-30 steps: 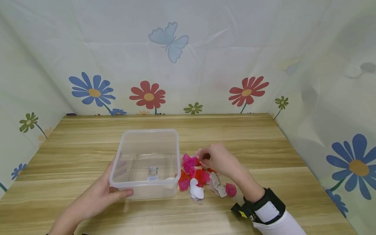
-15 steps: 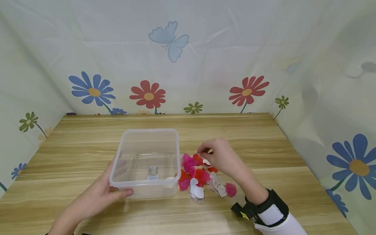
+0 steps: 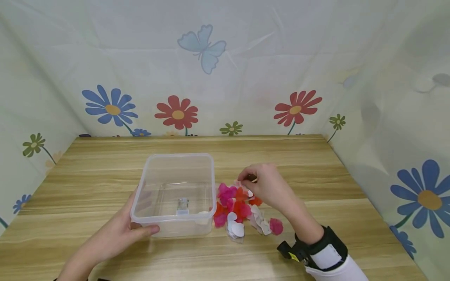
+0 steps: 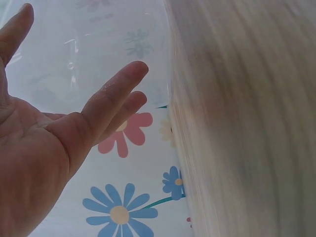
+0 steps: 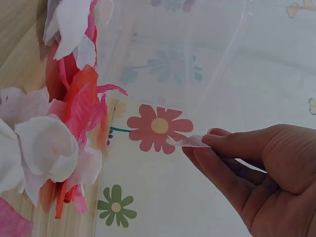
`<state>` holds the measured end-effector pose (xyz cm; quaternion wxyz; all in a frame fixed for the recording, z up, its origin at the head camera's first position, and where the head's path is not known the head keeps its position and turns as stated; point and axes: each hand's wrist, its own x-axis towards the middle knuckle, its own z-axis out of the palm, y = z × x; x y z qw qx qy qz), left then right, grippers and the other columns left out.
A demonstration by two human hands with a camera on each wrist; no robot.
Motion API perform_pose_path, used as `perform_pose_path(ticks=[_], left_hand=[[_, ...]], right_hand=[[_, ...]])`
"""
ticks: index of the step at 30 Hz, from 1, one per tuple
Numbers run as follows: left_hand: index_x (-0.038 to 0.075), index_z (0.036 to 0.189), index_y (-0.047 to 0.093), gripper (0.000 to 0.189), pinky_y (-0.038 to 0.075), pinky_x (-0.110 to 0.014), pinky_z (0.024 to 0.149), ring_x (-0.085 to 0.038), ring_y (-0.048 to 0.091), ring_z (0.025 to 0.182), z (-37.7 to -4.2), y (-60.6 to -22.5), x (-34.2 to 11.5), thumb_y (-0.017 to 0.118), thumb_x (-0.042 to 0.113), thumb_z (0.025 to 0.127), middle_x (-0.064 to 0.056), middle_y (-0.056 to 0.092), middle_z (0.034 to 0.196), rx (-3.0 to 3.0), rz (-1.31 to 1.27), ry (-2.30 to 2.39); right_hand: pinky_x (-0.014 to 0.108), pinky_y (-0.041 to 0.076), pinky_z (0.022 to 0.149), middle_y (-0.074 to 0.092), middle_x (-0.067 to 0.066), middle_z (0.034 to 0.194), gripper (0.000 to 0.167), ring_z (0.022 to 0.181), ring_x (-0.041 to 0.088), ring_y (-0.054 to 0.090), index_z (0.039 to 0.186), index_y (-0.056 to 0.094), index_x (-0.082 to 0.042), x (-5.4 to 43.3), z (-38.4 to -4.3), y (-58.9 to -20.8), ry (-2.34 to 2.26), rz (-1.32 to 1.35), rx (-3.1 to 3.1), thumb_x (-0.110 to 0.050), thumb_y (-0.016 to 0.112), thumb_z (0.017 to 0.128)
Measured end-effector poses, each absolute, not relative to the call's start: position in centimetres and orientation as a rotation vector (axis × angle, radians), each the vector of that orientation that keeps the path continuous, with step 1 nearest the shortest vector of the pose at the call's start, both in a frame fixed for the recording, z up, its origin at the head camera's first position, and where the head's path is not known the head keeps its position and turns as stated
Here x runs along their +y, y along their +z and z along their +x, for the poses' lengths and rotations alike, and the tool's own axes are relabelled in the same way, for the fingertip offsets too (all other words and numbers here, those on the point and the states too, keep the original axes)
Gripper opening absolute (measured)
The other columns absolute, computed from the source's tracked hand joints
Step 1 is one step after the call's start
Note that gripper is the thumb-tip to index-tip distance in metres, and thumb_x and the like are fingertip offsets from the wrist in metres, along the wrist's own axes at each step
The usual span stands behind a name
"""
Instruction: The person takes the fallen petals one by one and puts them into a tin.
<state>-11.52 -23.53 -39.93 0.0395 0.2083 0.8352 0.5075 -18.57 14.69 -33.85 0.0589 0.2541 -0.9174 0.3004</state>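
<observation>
A translucent plastic box (image 3: 177, 168) stands on the wood-grain table. My left hand (image 3: 121, 224) rests at its near left corner, thumb against the front wall and the other fingers along the left side. In the left wrist view those fingers (image 4: 114, 96) are straight and spread. My right hand (image 3: 268, 185) is above the far right part of a heap of artificial petals (image 3: 242, 210) in magenta, red and white. Its thumb and fingertips pinch one pale petal (image 5: 190, 142), lifted beside the heap in the right wrist view.
One pink petal (image 3: 276, 226) lies at the heap's right edge. White petals (image 3: 235, 229) lie at its near side, close to the box. A small pale tag (image 3: 183, 206) shows through the box. A flower-printed curtain (image 3: 246, 78) rises behind the table (image 3: 105, 156).
My right hand has moved slightly up and away from the heap, and the pale petal now shows at its fingertips. The left hand and the box stay put.
</observation>
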Motion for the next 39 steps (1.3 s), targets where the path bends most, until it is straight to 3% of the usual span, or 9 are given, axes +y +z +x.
perform_pose_path(ticks=[21,29,39], left_hand=[[0.038,0.165,0.003,0.112,0.057,-0.036,0.084,-0.044,0.050,0.124,-11.5,-40.0,-23.6,0.082,0.016,0.090,-0.019,0.040,0.149,2.544,0.638,1.564],[0.038,0.165,0.004,0.111,0.057,-0.036,0.083,-0.044,0.049,0.126,-11.5,-40.1,-23.7,0.083,0.016,0.090,-0.020,0.039,0.151,2.552,0.629,1.562],[0.038,0.165,0.002,0.112,0.057,-0.043,0.085,-0.044,0.048,0.127,-11.5,-40.0,-23.6,0.083,0.017,0.090,-0.020,0.039,0.151,2.577,0.633,1.537]], right_hand=[[0.025,0.060,0.071,0.075,-0.002,0.096,0.017,0.084,0.010,0.070,0.099,0.080,-0.007,13.8,-17.2,-32.7,1.151,0.909,-2.409,0.000,0.084,0.085],[0.031,0.062,0.068,0.076,-0.001,0.099,0.022,0.087,0.011,0.071,0.100,0.079,-0.006,12.2,-16.1,-32.3,1.276,1.075,-2.176,0.007,0.083,0.083],[0.027,0.060,0.076,0.075,0.004,0.102,0.023,0.093,0.012,0.071,0.102,0.077,-0.004,9.3,-15.6,-33.3,1.323,1.289,-2.091,0.006,0.084,0.082]])
